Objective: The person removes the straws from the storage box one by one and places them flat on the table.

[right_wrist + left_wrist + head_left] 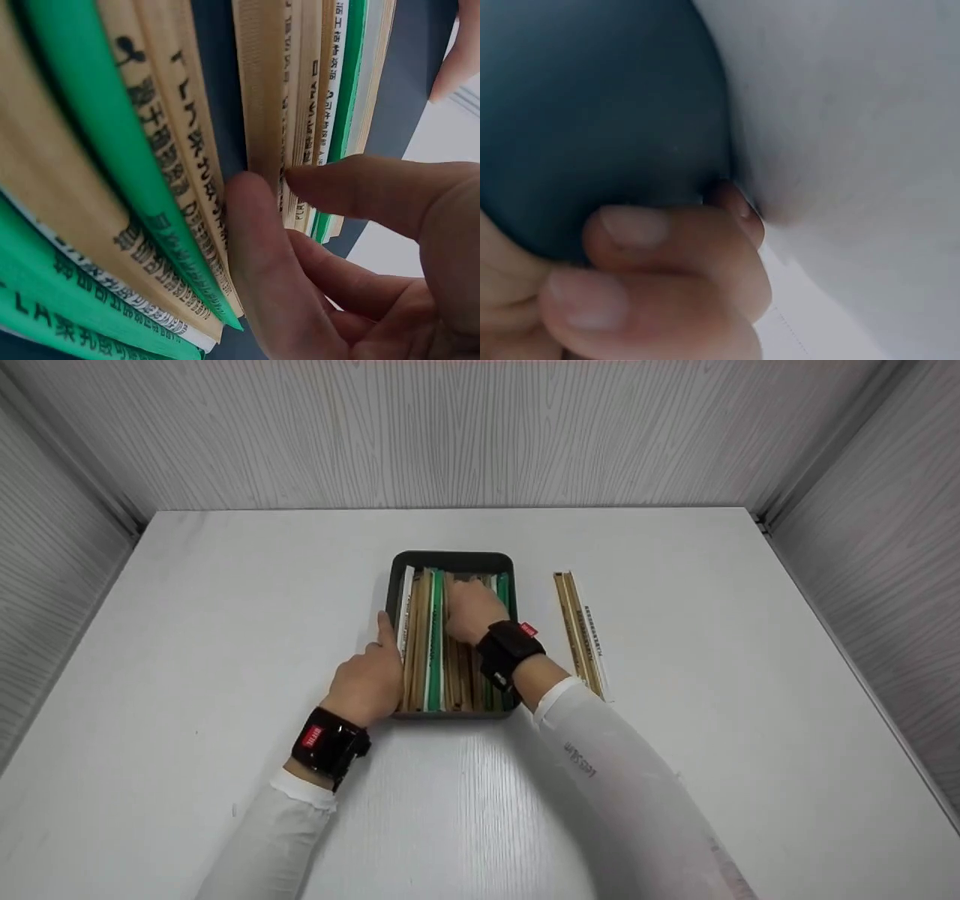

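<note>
A dark rectangular box (453, 559) holds a row of paper-wrapped straws in brown, green and white sleeves, with printing along them. My left hand (367, 682) grips the box at its left wall near the front corner, index finger stretched along the side. Curled fingertips (634, 226) lie against the dark wall in the left wrist view. My right hand (474, 610) reaches down among the straws, right of a green straw (436, 637). In the right wrist view, thumb and index finger pinch a brown paper-wrapped straw (261, 82); its lower part is hidden behind them.
Right of the box, two brown wrapped straws (577, 630) and a white wrapped straw (593, 631) lie side by side on the white table (720, 675), close to my right forearm. Grey wood-grain panels (450, 435) enclose the table at the back and sides.
</note>
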`<state>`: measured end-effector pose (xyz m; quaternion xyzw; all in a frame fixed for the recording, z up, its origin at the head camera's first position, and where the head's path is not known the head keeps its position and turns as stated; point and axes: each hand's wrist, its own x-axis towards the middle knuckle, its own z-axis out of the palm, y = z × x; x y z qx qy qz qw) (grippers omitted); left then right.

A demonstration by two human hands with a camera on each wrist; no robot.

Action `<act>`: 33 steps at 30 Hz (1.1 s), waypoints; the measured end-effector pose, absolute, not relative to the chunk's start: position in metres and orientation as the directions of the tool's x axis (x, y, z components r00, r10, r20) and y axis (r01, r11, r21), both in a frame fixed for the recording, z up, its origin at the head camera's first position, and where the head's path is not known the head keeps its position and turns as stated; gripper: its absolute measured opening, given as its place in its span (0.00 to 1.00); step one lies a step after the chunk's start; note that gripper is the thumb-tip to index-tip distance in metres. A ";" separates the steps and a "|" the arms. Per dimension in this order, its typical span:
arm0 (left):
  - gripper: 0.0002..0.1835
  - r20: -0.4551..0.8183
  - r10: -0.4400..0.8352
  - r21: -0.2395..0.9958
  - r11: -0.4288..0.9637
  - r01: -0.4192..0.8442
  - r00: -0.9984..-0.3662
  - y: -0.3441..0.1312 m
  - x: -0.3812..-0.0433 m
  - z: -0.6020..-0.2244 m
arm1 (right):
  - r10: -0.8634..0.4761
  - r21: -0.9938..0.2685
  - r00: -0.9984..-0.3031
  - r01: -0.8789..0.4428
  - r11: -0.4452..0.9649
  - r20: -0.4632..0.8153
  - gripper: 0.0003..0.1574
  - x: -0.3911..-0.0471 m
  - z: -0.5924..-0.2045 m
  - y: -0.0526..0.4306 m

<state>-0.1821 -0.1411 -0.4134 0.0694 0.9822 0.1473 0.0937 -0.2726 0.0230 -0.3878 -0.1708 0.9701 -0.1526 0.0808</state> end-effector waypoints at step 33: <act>0.46 -0.187 0.168 0.313 0.944 0.103 -0.968 -0.137 -0.190 -0.420 | -0.243 -0.798 -0.970 -0.155 0.582 0.011 0.22 -0.260 -0.325 0.093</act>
